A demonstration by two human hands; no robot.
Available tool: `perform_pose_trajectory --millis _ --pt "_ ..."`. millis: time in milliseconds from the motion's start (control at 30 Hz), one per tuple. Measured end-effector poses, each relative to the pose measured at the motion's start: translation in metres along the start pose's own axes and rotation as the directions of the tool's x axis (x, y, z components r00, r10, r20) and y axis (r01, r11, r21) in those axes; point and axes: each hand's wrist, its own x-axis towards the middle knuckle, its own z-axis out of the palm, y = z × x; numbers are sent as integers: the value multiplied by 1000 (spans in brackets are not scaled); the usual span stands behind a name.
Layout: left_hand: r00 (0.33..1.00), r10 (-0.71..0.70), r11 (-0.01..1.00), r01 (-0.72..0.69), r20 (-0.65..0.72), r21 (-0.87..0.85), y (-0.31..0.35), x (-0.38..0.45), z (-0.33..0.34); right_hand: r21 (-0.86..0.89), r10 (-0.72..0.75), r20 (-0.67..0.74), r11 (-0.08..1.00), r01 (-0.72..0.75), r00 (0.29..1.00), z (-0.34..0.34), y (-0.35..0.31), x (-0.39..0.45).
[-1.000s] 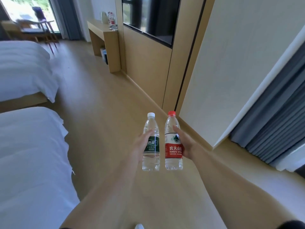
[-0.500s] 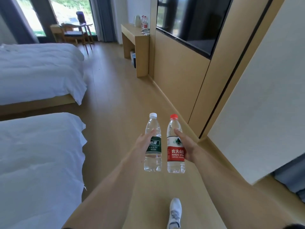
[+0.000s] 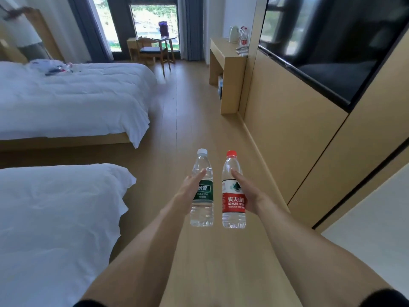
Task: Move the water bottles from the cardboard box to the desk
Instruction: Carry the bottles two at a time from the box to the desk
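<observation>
Wood floor [image 3: 194, 111], upright green-label bottle [image 3: 202, 191], red-label bottle [image 3: 233, 196]

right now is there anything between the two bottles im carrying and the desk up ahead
Nothing visible blocks the way. The green-label bottle in the left hand and the red-label bottle in the right hand face open wood floor up to the desk; the beds lie off to the left.

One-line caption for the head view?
Left hand carries a green-label bottle, right hand a red-label bottle, toward the desk.
</observation>
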Motion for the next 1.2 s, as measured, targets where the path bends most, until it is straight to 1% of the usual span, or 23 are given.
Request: perform_pose_trajectory --millis 233,333,500,733,933,1200 --pt "998 -13 999 10 -59 -48 47 84 11 -37 12 60 999 -9 998 -7 -61 89" --pt "998 -21 999 18 -57 -42 62 124 9 -42 26 82 999 -23 996 -10 -81 130" --pt "1000 -15 1000 15 -20 -15 96 208 2 -46 24 47 999 -22 999 -9 -124 205" --pt "998 -39 999 38 50 11 173 334 -14 -50 22 12 999 -21 1000 7 -202 320" --pt "994 -47 999 47 94 0 229 419 -26 -26 -1 12 1000 1 1000 25 -257 397" --pt "995 -56 998 58 82 -29 273 520 -30 -31 8 5 999 -8 1000 21 -312 496"
